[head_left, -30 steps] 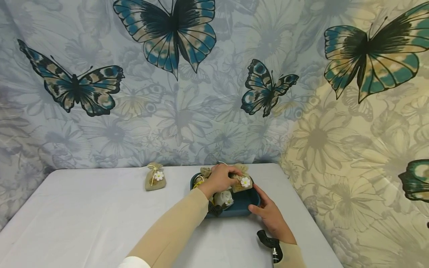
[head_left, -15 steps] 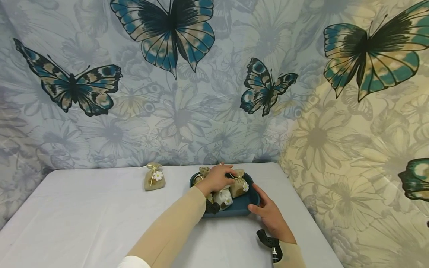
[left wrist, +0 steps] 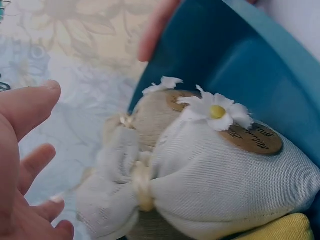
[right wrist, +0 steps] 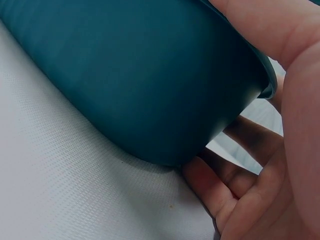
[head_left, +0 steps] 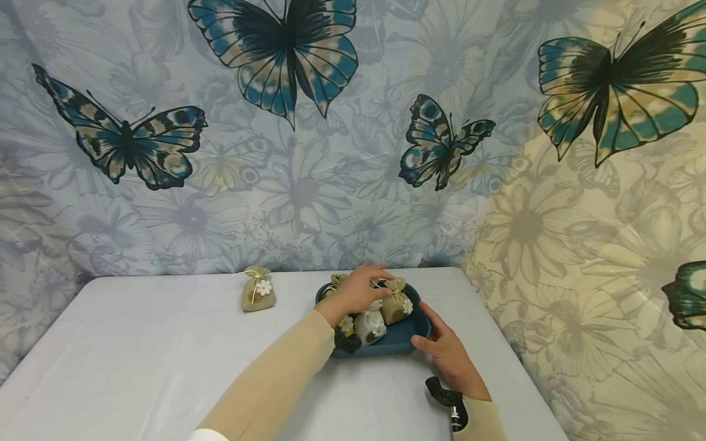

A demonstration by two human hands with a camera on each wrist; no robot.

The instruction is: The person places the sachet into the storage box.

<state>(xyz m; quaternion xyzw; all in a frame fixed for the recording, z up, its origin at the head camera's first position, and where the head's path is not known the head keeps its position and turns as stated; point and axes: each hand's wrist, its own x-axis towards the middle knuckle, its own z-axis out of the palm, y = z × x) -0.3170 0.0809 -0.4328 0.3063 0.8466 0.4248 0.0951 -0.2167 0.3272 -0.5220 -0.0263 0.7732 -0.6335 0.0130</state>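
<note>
My left hand [head_left: 358, 292] is over a dark blue plastic basin [head_left: 405, 338], its fingers spread apart with nothing between them. Below those fingers, toward the basin's right end, sits a tan drawstring pouch [head_left: 394, 310] with a white flower. Beside it lies a white drawstring pouch [left wrist: 225, 170] with a flower and a round brown tag; a yellow pouch [left wrist: 282, 230] shows at its lower edge. My right hand [head_left: 449, 355] holds the basin's right end, thumb at the rim and fingers along the outer wall. The left forearm hides part of the basin's left side.
Another tan pouch [head_left: 258, 294] with a white flower lies apart on the white-covered table [head_left: 165, 355], left of the basin. A butterfly-print cloth [head_left: 303, 202] hangs behind the table's far edge. A black wrist-worn device [head_left: 445, 395] is on the right wrist.
The tan pouch, held by my left hand a second ago, has been lowered into the basin's right part and let go. The left fingers have since spread. My right hand has stayed at the basin.
</note>
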